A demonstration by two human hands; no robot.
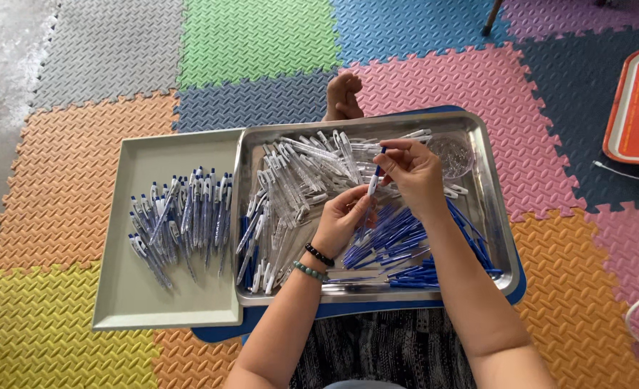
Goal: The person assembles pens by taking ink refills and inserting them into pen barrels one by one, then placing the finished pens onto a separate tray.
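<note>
Both hands pinched one blue-white pen over steel tray: left hand at lower barrel, right hand at top; light, stiff, probably slippery

Shiny metal tray, matt grey plastic tray, glossy plastic pens, rough textured foam mats.

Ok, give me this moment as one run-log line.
left hand: holds pen | right hand: pinches pen top | under hands: steel tray of parts | left: grey tray, finished pens
</note>
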